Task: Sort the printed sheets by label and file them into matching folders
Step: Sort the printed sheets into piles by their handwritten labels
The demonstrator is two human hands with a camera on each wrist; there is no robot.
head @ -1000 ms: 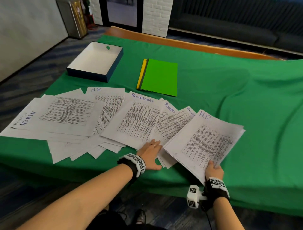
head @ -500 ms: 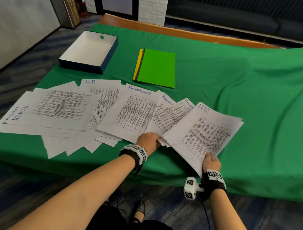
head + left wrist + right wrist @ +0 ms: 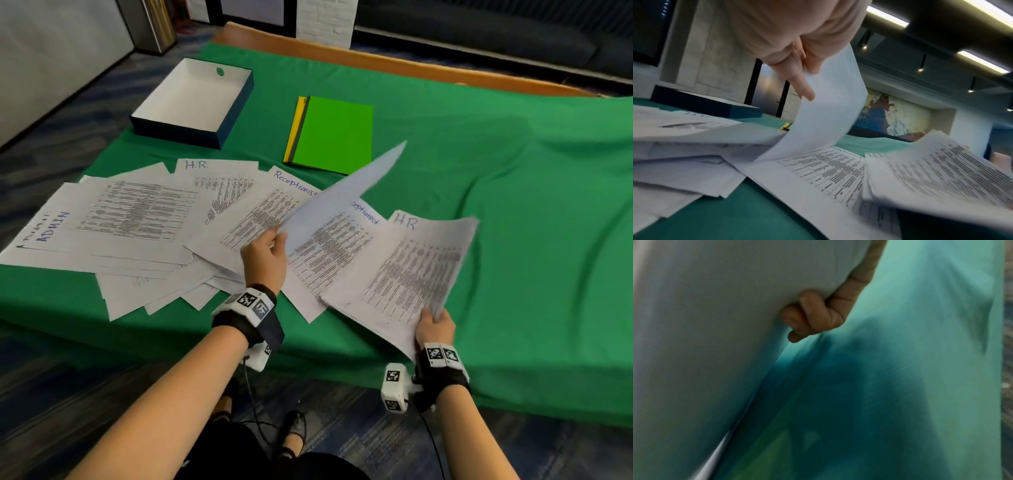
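Fingers [image 3: 805, 91] of the left hand [image 3: 265, 255] pinched one lifted sheet [image 3: 342, 202] by its near corner; sheet raised, blank underside showing, far corner pointing toward the folders

Fingers [image 3: 809, 318] of the right hand [image 3: 435, 325] curled under the near edge of the H.R. stack [image 3: 411, 274], thumb on top; stack held tilted, its left part overlapping the spread sheets

Item: spread sheets [image 3: 144, 222], fanned and overlapping across the near left part of the bench [image 3: 513, 205]; handwritten labels read ADMIN [image 3: 54, 226] at the far left, H.R. [image 3: 196, 164] at the upper middle, Receptionist [image 3: 295, 180] right of that, and a second, partly covered Receptionist label [image 3: 365, 214] just under the lifted sheet

Item: folders [image 3: 335, 133], one bright green on top, yellow and dark edges showing along its left side; lay flat beyond the sheets, apart from them

Item: box [image 3: 191, 102], dark blue outside, white inside, open top, round hole in the far wall; stood on the far left of the bench, well apart from the folders

Item: green cloth [image 3: 531, 154], wrinkled, covered the bench; wooden edge visible along the far side
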